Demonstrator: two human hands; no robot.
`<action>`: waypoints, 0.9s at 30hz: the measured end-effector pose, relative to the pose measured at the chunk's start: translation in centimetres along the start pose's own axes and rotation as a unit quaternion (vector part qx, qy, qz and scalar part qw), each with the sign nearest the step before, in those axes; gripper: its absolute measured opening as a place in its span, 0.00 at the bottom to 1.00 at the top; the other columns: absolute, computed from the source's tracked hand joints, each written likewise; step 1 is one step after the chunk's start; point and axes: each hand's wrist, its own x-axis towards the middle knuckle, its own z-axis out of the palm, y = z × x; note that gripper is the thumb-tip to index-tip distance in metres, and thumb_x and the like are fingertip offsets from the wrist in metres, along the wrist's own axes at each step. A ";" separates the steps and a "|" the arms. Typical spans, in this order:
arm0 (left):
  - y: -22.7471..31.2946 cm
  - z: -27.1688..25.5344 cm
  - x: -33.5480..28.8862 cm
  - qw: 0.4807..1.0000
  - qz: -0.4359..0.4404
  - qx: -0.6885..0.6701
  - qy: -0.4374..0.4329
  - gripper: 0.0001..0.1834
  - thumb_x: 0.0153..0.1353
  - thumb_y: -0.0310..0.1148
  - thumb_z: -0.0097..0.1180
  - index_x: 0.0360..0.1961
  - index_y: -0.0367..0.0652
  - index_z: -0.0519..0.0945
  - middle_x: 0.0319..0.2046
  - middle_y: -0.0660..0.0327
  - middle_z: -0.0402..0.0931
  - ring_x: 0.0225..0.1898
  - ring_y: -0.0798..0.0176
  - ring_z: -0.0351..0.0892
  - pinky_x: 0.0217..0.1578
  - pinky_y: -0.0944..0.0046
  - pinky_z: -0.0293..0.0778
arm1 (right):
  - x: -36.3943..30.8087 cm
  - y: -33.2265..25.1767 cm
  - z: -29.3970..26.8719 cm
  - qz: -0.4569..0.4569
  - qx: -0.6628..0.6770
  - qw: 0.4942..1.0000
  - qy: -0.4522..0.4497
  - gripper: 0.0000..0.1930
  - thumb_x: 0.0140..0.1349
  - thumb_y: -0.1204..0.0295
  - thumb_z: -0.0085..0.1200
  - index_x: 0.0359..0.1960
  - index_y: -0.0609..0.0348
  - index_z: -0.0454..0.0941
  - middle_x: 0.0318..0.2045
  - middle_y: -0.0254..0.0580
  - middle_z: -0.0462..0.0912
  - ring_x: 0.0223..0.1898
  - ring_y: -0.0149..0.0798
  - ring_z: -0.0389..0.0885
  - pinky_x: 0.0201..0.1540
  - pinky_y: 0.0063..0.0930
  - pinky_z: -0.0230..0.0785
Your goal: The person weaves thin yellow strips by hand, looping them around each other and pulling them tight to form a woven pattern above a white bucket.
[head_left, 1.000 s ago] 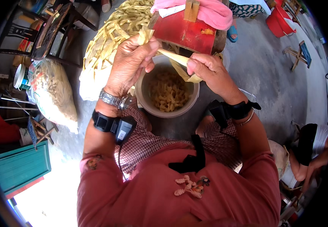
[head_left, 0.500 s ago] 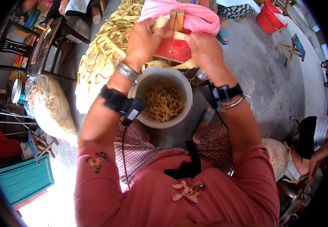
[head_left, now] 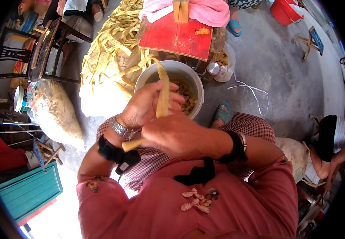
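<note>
My right hand (head_left: 176, 135) is closed round a long, flat, pale yellow plant-like strip (head_left: 163, 93), whose short end pokes out at the hand's left side. The strip runs up across my left hand (head_left: 148, 101), which is open with its fingers stretched out and slightly blurred. From there it bends over toward a heap of similar strips (head_left: 108, 59) at the left. Under and beyond my hands stands a white bucket (head_left: 199, 85) holding short cut pieces (head_left: 188, 99). Behind it, a red board (head_left: 160, 38) has an upright wooden piece (head_left: 181, 11) at its far edge.
A pink towel (head_left: 208, 16) lies behind the board, with a small yellow scrap (head_left: 202, 31) on it. A lidded jar (head_left: 212, 71) and a clear bag (head_left: 227, 63) stand right of the bucket. A stuffed sack (head_left: 57, 111) and dark chair (head_left: 15, 53) are left; a red bucket (head_left: 286, 12) is far right.
Both hands have come back from the red board toward my lap, bringing the strip over the bucket. My left hand has opened out. The board now shows in full.
</note>
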 end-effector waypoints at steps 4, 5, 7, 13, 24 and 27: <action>-0.3 -2.2 0.8 0.993 0.078 -0.088 0.010 0.15 0.69 0.39 0.36 0.44 0.39 0.71 0.22 0.65 0.69 0.17 0.72 0.60 0.20 0.73 0.63 | -0.4 -1.1 0.2 0.039 0.091 0.993 -0.056 0.08 0.60 0.71 0.53 0.28 0.61 0.69 0.22 0.46 0.71 0.25 0.51 0.73 0.29 0.37 0.66; -0.6 -2.5 0.8 0.995 0.077 -0.059 0.022 0.14 0.69 0.39 0.36 0.42 0.40 0.70 0.20 0.67 0.66 0.16 0.73 0.56 0.18 0.73 0.59 | -0.4 -1.2 -0.1 0.049 0.117 0.990 -0.068 0.08 0.61 0.71 0.53 0.29 0.61 0.69 0.23 0.46 0.72 0.25 0.51 0.74 0.29 0.37 0.66; -0.5 -0.6 -0.3 0.996 0.079 -0.001 0.041 0.13 0.69 0.39 0.37 0.37 0.42 0.70 0.16 0.70 0.58 0.14 0.76 0.48 0.14 0.74 0.50 | -0.6 -1.8 -0.7 0.078 0.190 0.976 -0.074 0.07 0.62 0.70 0.52 0.32 0.62 0.71 0.24 0.47 0.74 0.27 0.51 0.75 0.29 0.36 0.66; 1.6 1.9 -6.3 0.987 0.121 0.103 0.019 0.11 0.67 0.37 0.42 0.38 0.40 0.71 0.17 0.67 0.62 0.13 0.75 0.53 0.13 0.75 0.52 | -0.2 -4.0 -3.0 0.091 0.369 0.925 -0.018 0.06 0.67 0.71 0.47 0.36 0.62 0.71 0.23 0.48 0.71 0.24 0.48 0.72 0.28 0.33 0.63; 1.5 5.9 -12.1 0.938 0.237 0.244 -0.067 0.21 0.63 0.42 0.48 0.19 0.36 0.71 0.12 0.63 0.66 0.11 0.74 0.60 0.12 0.72 0.53 | 1.3 -4.4 -5.0 -0.027 0.273 0.913 0.301 0.05 0.66 0.76 0.45 0.38 0.65 0.72 0.36 0.45 0.75 0.39 0.45 0.74 0.45 0.32 0.66; 2.2 5.8 -10.7 0.940 0.230 0.213 -0.134 0.15 0.62 0.34 0.54 0.22 0.33 0.73 0.14 0.62 0.70 0.11 0.73 0.63 0.13 0.73 0.57 | 1.4 -4.4 -4.4 0.072 0.285 0.903 0.315 0.05 0.65 0.74 0.48 0.36 0.64 0.70 0.26 0.46 0.72 0.27 0.46 0.73 0.30 0.30 0.65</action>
